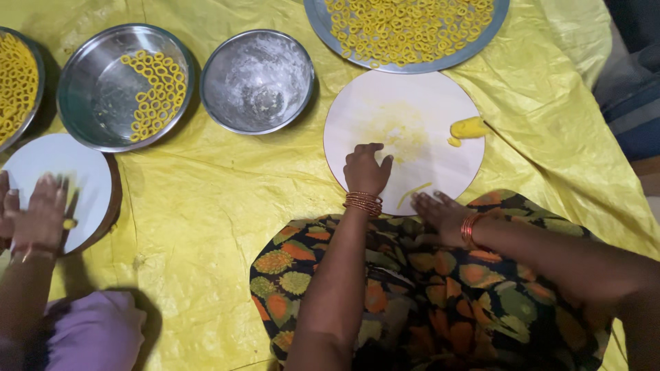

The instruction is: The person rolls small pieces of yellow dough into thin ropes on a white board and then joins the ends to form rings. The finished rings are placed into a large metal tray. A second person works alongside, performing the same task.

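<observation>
Head view surface: yellow plastic sheet (pixel 206 199) on the floor, round white board (pixel 426 113) as landmark.
Left hand (pixel 366 170): on the board's near edge, fingers curled down, pinched together on the board; can't tell if dough is under them.
Right hand (pixel 440 214): flat, fingers together, at the board's near rim beside a thin dough strip (pixel 412 193).
Dough lump (pixel 469 128): yellow, on the board's right edge.
Beyond board: tray of dough rings (pixel 405 31).
Left of board: floured steel bowl (pixel 257 81), then another person's hand (pixel 42 209).
</observation>
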